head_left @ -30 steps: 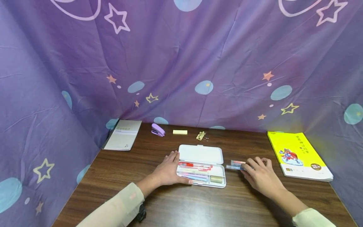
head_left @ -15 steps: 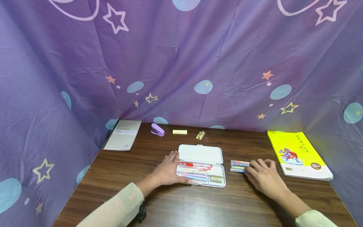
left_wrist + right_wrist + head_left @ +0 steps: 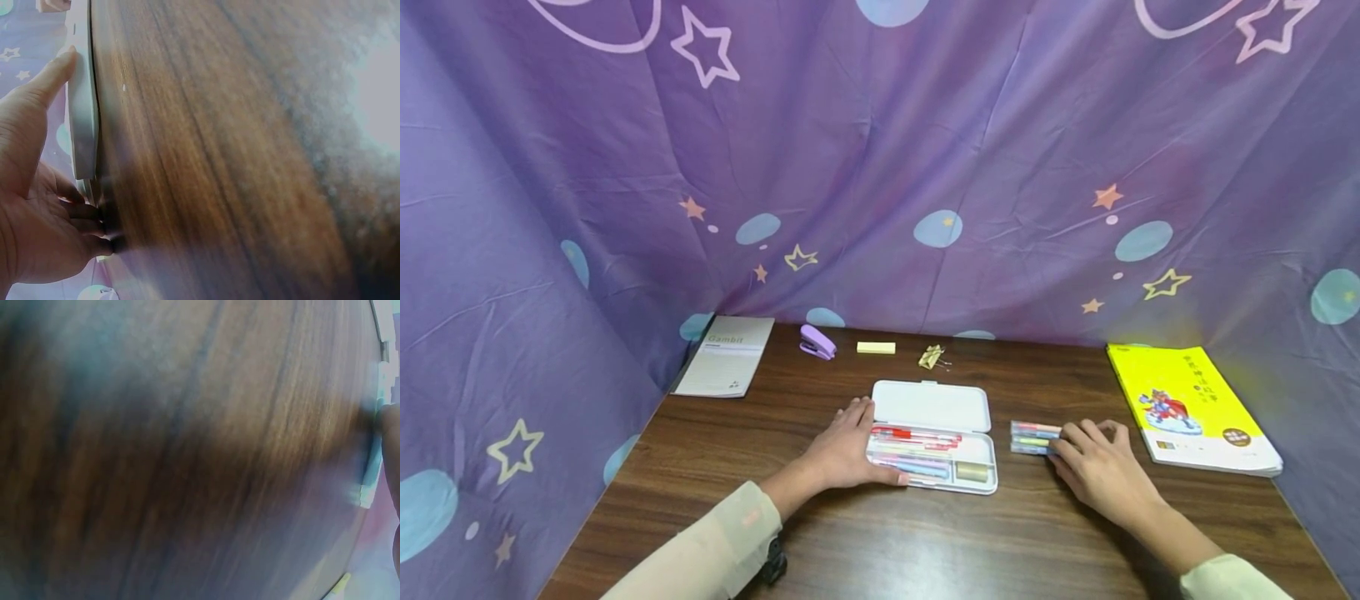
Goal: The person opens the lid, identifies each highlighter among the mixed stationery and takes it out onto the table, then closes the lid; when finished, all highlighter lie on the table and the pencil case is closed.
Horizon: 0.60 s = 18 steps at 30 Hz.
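A white pencil case [image 3: 981, 483] lies open mid-table, its lid [image 3: 929, 407] folded back and several pens [image 3: 913, 446] inside. My left hand [image 3: 850, 450] rests against the case's left end, fingers straight and thumb along the front edge. The left wrist view shows the same hand [image 3: 37, 187] against the case's edge [image 3: 82, 125]. Just right of the case lies a small bundle of coloured markers [image 3: 1028, 437]. My right hand [image 3: 1067, 447] has its fingers curled over their right ends. The right wrist view is blurred, showing mostly wood.
A yellow book [image 3: 1187, 408] lies at the right edge and a grey notebook [image 3: 726, 356] at the back left. A purple stapler [image 3: 817, 342], a yellow eraser [image 3: 876, 347] and binder clips [image 3: 932, 357] line the back. Purple curtains wall three sides.
The markers, slanted and partly under my right hand a second ago, now lie side by side with more length showing. My left hand has stayed on the case.
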### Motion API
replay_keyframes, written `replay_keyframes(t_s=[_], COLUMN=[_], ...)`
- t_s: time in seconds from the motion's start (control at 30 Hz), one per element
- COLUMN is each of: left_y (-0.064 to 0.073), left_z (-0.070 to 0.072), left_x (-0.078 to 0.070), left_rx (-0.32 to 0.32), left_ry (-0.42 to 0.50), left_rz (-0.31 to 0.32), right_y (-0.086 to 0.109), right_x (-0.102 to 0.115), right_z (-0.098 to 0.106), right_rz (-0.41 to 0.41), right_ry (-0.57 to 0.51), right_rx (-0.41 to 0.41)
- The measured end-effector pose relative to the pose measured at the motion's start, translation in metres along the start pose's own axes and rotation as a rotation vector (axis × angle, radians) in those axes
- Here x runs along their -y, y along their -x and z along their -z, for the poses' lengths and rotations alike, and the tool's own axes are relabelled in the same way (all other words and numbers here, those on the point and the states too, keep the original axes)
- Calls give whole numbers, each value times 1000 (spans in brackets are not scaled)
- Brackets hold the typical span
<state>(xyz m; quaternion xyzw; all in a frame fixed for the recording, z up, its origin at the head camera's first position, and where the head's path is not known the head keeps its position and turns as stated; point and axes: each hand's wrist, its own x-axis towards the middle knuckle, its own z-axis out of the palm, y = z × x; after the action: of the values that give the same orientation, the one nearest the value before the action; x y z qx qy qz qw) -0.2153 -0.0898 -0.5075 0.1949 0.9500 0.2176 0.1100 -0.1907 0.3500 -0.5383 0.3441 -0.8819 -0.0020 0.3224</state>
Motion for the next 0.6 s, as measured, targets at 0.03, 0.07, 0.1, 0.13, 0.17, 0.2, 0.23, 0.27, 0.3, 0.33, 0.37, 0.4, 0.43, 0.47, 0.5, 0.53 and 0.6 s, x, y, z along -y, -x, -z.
replay_keyframes(t_s=[0.03,0.07,0.1,0.13,0.17,0.2,0.23,0.27,0.3,0.33,0.37,0.4,0.43,0.47,0.5,0.53,0.6], left_y=[0,0,0,0,0,0,0,0,0,0,0,0,0,0,0,0,0], left_z=[0,0,0,0,0,0,0,-1,-1,-1,-1,-1,-1,-1,-1,-1,-1], left_x=[0,0,0,0,0,0,0,0,0,0,0,0,0,0,0,0,0], left_rx=[1,2,2,3,4,5,7,8,10,11,12,12,12,12,11,11,9], left_ry=[1,2,1,2,-1,-3,-5,-7,-9,-10,-12,-11,-10,-8,-6,-5,-3], left_rz=[2,4,6,7,9,11,13,15,16,18,19,20,20,20,20,19,15], right_y=[0,0,-1,-1,-1,-1,-1,0,0,0,0,-1,-1,-1,-1,-1,-1], right_x=[0,0,0,1,1,1,1,1,1,1,1,1,1,1,0,0,0], right_z=[0,0,0,0,0,0,0,0,1,1,1,1,1,1,1,1,1], right_rz=[0,0,-2,-3,-3,-5,-8,-11,-15,-19,-22,-26,-30,-31,-31,-31,-31], right_ry=[1,1,1,1,0,-1,-3,-5,-7,-9,-11,-12,-13,-13,-12,-12,-14], right_rx=[0,0,0,0,0,0,1,2,3,4,6,8,10,11,10,8,3])
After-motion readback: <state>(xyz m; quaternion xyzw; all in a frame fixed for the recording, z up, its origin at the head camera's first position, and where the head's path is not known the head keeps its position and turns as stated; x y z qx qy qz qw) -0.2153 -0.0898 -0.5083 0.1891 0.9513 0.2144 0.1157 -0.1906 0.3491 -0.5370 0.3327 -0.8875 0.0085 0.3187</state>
